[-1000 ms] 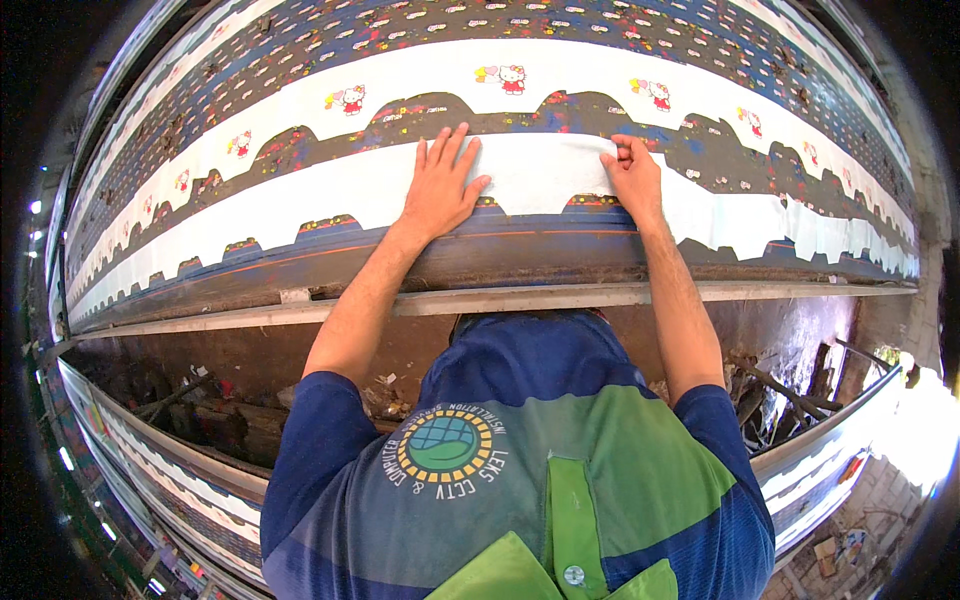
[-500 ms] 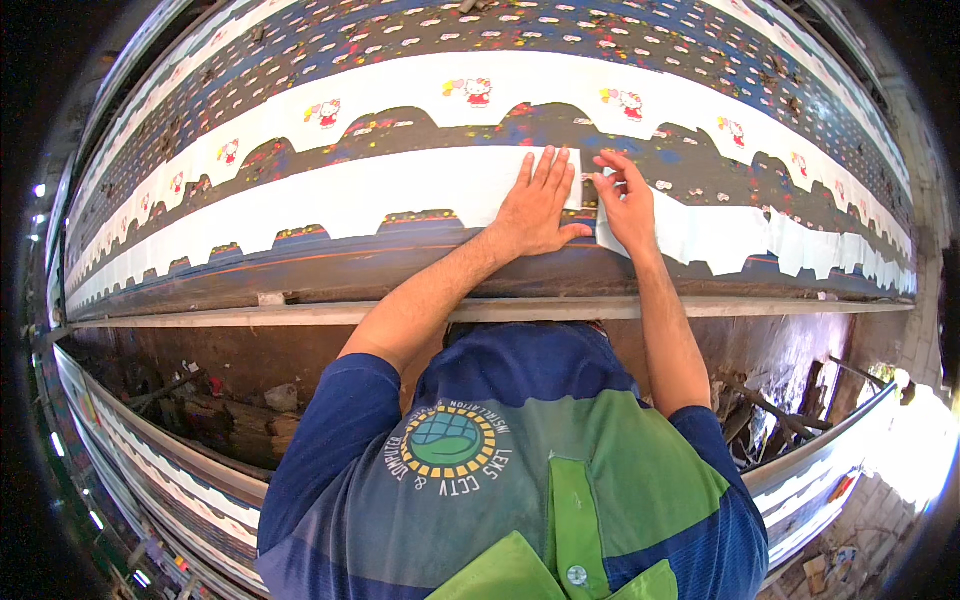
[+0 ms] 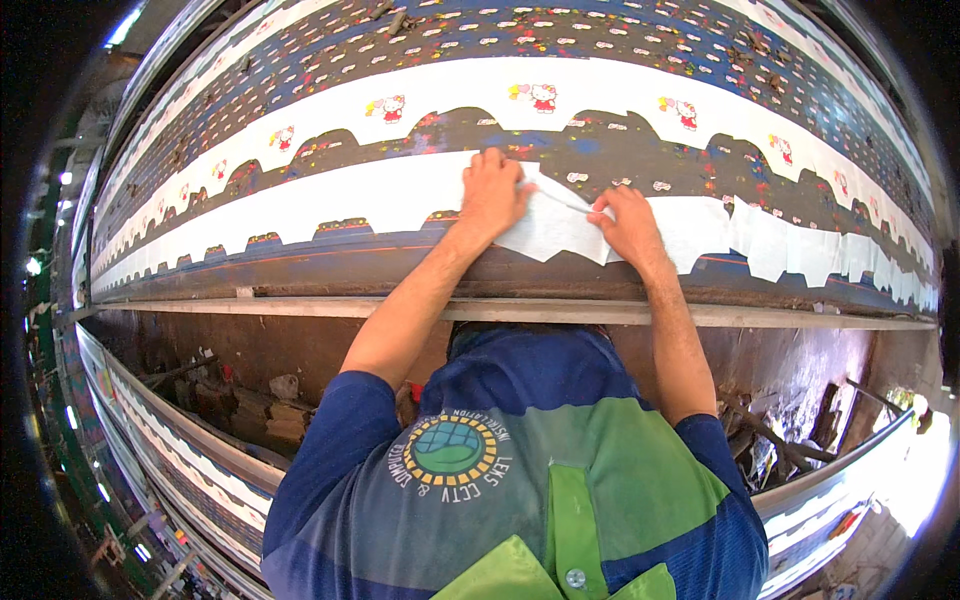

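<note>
"Left hand [image 3: 494,192] and right hand [image 3: 630,227] are both out over the surface [image 3: 390,266], side by side and a little apart. What is that surface like?"

"Long and dark, blotched with blue and dotted with coloured specks and rows of small pale marks on the far side. A pale ledge [image 3: 600,312] runs along its near edge."

"And the room around it?"

"Nearer than the ledge is a shadowy gap [image 3: 300,345] with debris [image 3: 285,387] in it. Another surface [image 3: 200,432] with white bands lies near left, and bright light [image 3: 925,470] fills the near right."

"How do the hands stand?"

"The right one has thumb and fingers brought together on the edge of a white sheet [image 3: 555,232]. The left one is bent, fingers close together, where that sheet meets a long white strip [image 3: 350,195]; I cannot tell whether it grips or only presses."

"Where exactly is the sheet?"

"Between the hands, its far edge raised in a thin fold. The strip lies flat to the left; more white pieces [image 3: 800,250] run to the right. Farther back, a white band [image 3: 460,95] carries small red figures."
</note>
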Demonstrator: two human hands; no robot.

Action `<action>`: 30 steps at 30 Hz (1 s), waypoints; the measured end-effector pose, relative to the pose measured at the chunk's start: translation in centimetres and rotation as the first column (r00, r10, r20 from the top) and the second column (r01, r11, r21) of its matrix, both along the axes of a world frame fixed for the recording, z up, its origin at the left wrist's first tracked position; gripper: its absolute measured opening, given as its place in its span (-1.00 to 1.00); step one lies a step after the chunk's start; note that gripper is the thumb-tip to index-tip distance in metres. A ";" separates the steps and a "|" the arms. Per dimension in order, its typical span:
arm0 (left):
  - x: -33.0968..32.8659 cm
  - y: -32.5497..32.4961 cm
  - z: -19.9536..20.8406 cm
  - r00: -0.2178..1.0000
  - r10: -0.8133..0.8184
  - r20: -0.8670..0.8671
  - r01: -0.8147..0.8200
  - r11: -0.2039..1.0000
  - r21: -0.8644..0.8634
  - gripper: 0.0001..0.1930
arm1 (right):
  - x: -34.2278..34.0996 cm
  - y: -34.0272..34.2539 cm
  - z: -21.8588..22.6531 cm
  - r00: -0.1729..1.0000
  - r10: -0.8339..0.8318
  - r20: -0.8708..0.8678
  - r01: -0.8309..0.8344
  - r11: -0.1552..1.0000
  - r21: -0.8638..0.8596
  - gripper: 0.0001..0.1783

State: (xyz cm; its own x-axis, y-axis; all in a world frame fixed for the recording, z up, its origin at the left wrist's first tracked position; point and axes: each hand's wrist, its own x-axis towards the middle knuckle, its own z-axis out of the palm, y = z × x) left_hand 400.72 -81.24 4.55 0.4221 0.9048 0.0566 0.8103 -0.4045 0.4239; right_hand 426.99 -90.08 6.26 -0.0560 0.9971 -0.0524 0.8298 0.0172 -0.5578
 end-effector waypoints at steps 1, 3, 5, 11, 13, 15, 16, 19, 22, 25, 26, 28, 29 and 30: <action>-0.8 0.5 -0.7 0.998 0.020 0.051 -0.020 1.000 -0.001 -0.64 | 0.4 -0.2 0.1 0.999 0.042 -0.022 -0.041 0.998 0.049 -0.77; -3.0 1.2 -1.3 0.987 0.058 0.147 -0.058 0.998 -0.007 -0.69 | 1.7 0.2 -0.5 0.967 0.146 -0.208 -0.113 0.980 0.162 -0.80; -3.9 1.3 0.9 0.921 0.212 0.326 -0.150 0.967 -0.206 -0.72 | 2.6 0.4 -0.7 0.892 0.146 -0.428 -0.084 0.983 0.161 -0.81; -7.1 -0.2 5.2 0.547 0.517 0.659 -0.073 0.813 -0.578 -0.74 | 5.2 1.4 -0.2 0.850 0.008 -0.527 0.018 0.999 0.044 -0.73; -7.1 -1.0 6.3 0.547 0.546 0.635 -0.106 0.797 -0.594 -0.76 | 5.9 1.8 0.1 0.816 -0.025 -0.577 0.036 0.999 0.007 -0.69; -7.3 -1.8 6.8 0.613 0.584 0.532 -0.210 0.770 -0.603 -0.78 | 5.8 1.8 1.0 0.821 -0.044 -0.570 0.019 0.999 -0.050 -0.61; -7.4 -2.3 6.8 0.582 0.598 0.551 -0.197 0.762 -0.617 -0.79 | 5.8 1.7 1.4 0.821 -0.028 -0.571 0.026 1.000 -0.013 -0.61; -8.3 -2.5 6.5 0.570 0.602 0.559 -0.207 0.764 -0.611 -0.79 | 5.8 2.0 1.9 0.867 -0.035 -0.497 0.047 0.999 0.012 -0.59; -9.4 -1.2 3.4 0.681 0.563 0.468 -0.300 0.798 -0.523 -0.73 | 5.4 3.4 0.1 0.886 -0.074 -0.457 0.064 0.997 -0.037 -0.63; -9.8 0.4 0.0 0.705 0.554 0.442 -0.338 0.811 -0.477 -0.70 | 4.4 5.3 -2.0 0.946 -0.097 -0.308 0.100 0.995 -0.007 -0.64; -9.7 0.8 -0.6 0.710 0.548 0.443 -0.342 0.818 -0.463 -0.69 | 4.3 5.5 -2.4 0.967 -0.114 -0.229 0.122 0.992 0.018 -0.62; -9.8 1.5 -1.7 0.730 0.523 0.440 -0.345 0.838 -0.423 -0.68 | 3.9 6.1 -2.8 0.964 -0.186 -0.192 0.191 0.982 0.010 -0.60; -10.0 1.9 -2.2 0.744 0.506 0.437 -0.344 0.850 -0.398 -0.67 | 3.7 6.3 -2.8 0.960 -0.218 -0.174 0.223 0.975 0.007 -0.59; -10.3 2.2 -2.7 0.758 0.488 0.432 -0.343 0.862 -0.373 -0.67 | 3.6 6.3 -2.8 0.961 -0.231 -0.151 0.233 0.973 -0.004 -0.57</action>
State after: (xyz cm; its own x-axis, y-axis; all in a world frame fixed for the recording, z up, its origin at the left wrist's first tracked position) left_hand 390.42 -79.06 1.90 -0.0215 0.9939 -0.1082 0.5177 0.1037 0.8492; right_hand 430.59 -83.81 3.46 0.1705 0.9842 -0.0469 0.7194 -0.1569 -0.6767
